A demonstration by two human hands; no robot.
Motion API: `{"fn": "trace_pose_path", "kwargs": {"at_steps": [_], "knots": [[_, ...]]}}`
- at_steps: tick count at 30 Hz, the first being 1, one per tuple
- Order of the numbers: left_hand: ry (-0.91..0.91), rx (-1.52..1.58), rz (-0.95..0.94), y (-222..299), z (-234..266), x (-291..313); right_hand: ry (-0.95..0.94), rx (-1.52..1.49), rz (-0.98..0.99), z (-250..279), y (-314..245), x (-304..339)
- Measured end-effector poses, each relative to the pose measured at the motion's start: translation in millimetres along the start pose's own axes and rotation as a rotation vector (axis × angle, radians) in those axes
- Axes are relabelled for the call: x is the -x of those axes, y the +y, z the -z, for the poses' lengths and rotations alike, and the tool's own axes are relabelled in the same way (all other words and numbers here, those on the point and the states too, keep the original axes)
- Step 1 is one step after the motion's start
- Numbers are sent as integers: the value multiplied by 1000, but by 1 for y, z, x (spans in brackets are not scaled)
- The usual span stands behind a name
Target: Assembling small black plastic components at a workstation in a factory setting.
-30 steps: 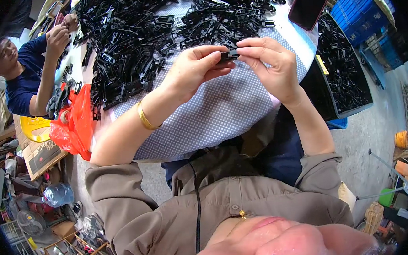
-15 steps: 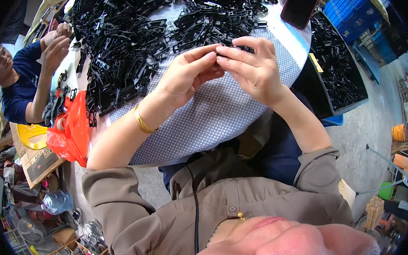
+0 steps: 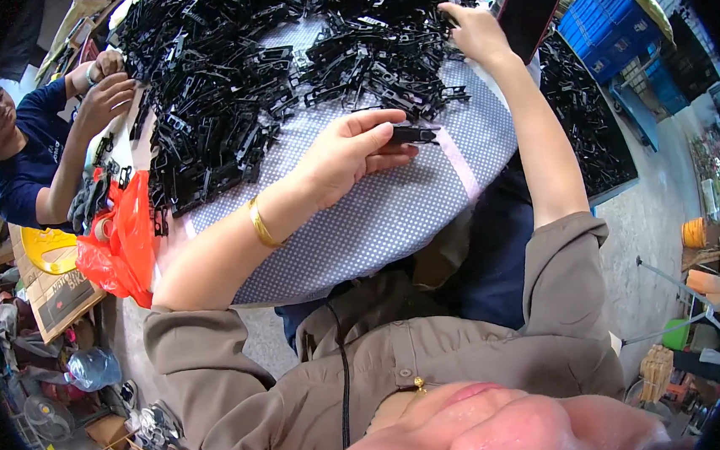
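My left hand (image 3: 363, 150) is closed on a small black plastic clip (image 3: 414, 134) and holds it above the cloth-covered table (image 3: 340, 243). The clip's narrow end points right, out past my fingertips. A large pile of similar black plastic pieces (image 3: 215, 101) spreads over the far part of the table. My right hand (image 3: 477, 31) reaches to the right edge of this pile. Its thumb and fingers bend around something dark there; which piece it is, I cannot make out.
A phone (image 3: 529, 14) stands tilted at the far right. More black pieces fill a dark bin (image 3: 585, 114) beside the table, near blue crates (image 3: 610, 15). A red plastic bag (image 3: 125, 243) hangs at the left edge. Across the left side a co-worker (image 3: 42, 157) handles pieces.
My hands were together over the table. The right has moved away, up and right to the pile's edge; the left keeps the clip, now plainly visible. The co-worker's hands have come down.
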State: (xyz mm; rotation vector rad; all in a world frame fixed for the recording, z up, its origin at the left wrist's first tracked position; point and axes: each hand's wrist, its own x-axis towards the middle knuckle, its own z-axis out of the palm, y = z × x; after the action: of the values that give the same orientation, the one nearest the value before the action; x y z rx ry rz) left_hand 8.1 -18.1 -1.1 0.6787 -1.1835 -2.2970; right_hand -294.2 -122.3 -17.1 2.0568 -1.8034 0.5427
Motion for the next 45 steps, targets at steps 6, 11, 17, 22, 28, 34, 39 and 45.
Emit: {"fn": "trace_pose_path", "kwargs": {"at_steps": [6, 11, 17, 22, 28, 34, 39, 45], "knots": [[93, 117, -108, -5, 0, 2, 67, -1034, -250, 78, -89, 43], [109, 160, -151, -11, 2, 0, -143, -1351, -322, 93, -146, 95], [137, 62, -213, -15, 0, -1, 68, -1072, -170, 89, -156, 103], [218, -155, -316, -17, -6, 0, 169, -1019, -128, 81, -159, 107], [245, -145, -324, -14, -4, 0, 251, -933, 1, 71, -160, 108], [133, -257, -352, -7, -3, 5, 283, -724, 57, 87, -159, 110], [39, -387, -367, 4, -5, 5, -212, -1024, -283, 98, -133, 112], [-11, -389, -260, 9, -3, 9, -334, -1471, -193, 94, -125, 118]]}}
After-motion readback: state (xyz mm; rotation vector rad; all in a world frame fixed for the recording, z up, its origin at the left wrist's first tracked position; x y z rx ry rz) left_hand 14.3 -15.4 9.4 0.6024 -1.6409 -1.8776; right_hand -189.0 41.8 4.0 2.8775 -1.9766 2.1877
